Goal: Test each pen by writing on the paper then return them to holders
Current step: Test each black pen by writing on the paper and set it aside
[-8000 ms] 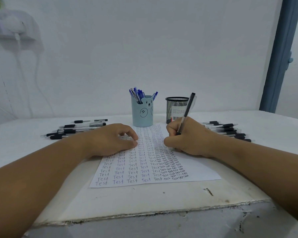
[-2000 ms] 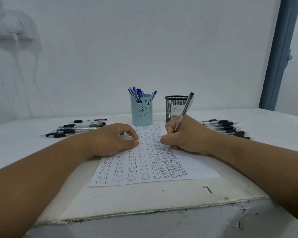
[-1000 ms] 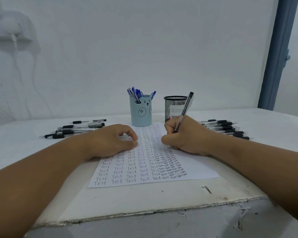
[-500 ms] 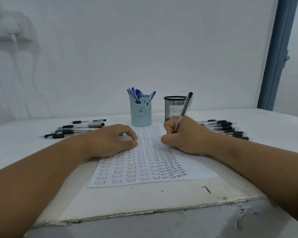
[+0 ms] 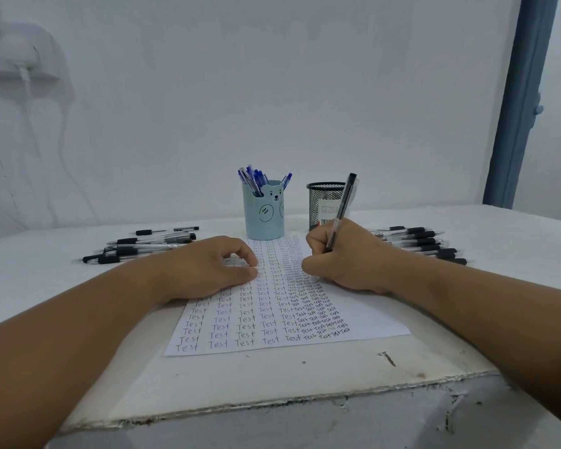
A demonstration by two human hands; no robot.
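- Right hand [image 5: 344, 254] gripped black pen [image 5: 342, 209], tip hidden, writing on test paper [image 5: 363, 319].
- Left hand [image 5: 204, 270] pressed paper, fingers loosely curled.
- Next, likely: pen into empty mesh holder [image 5: 321, 202].

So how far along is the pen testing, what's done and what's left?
Done: the paper is mostly covered with rows of "Test", and blue pens stand in the bear holder. In hand: the right hand grips a black pen on the sheet while the left hand rests on it. Left: black pens lie on the left and right; the mesh holder shows no pens above its rim.
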